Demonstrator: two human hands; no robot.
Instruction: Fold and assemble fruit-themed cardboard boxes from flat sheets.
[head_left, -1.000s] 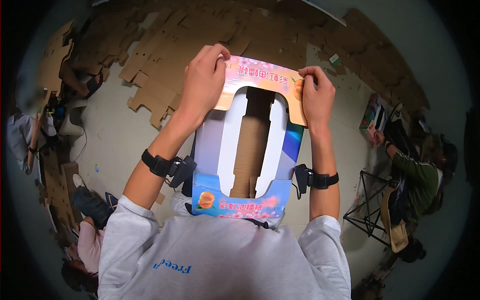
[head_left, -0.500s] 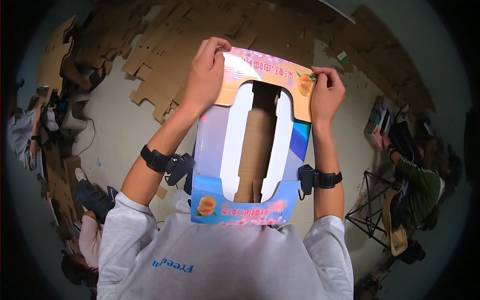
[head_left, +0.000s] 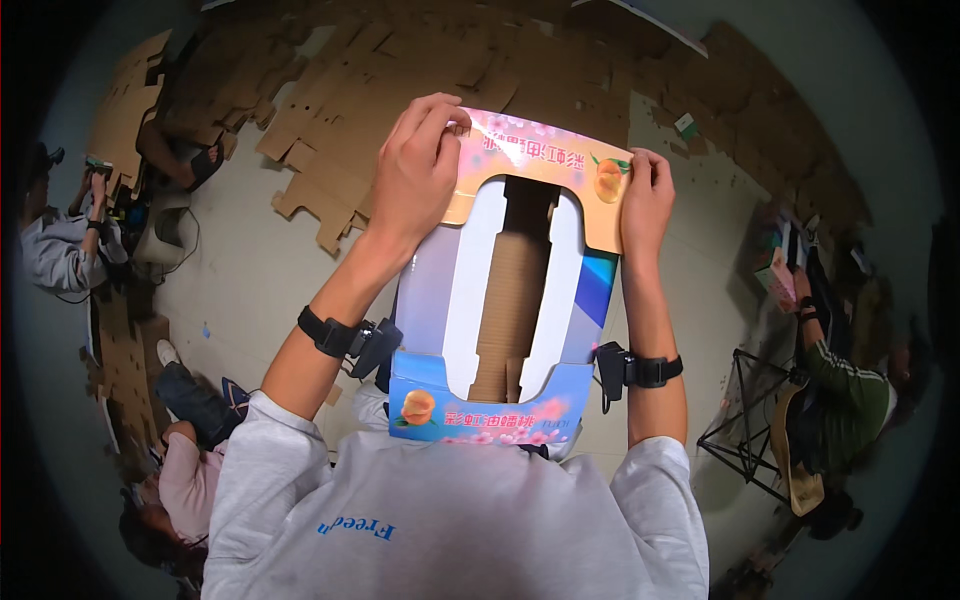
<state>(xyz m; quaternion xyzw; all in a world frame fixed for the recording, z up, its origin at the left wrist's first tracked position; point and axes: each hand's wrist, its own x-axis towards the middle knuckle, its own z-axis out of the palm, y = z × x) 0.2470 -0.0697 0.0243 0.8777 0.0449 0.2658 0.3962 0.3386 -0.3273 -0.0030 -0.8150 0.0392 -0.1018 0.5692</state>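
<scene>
A colourful printed cardboard box (head_left: 428,290) with peach and blossom pictures sits in front of my chest. Through the long cut-out in its top, bordered by white flaps (head_left: 478,280), its plain brown inside shows. My left hand (head_left: 415,175) is closed on the far left corner, fingers curled over the edge. At the far right corner, my right hand (head_left: 648,205) grips the side with bent fingers; its thumb is mostly hidden. An orange end panel (head_left: 540,150) lies between the hands, and a blue end panel (head_left: 420,375) is nearest my shirt.
Flattened brown cardboard sheets (head_left: 400,90) cover the floor ahead. To the right, a person in a green sleeve (head_left: 845,375) holds another printed box (head_left: 778,275) beside a black folding frame stool (head_left: 745,430). Other people sit at left, near a grey stool (head_left: 165,235).
The far end of the box and both hands have come slightly nearer to me. My right hand's fingers have shifted from the corner top toward its side.
</scene>
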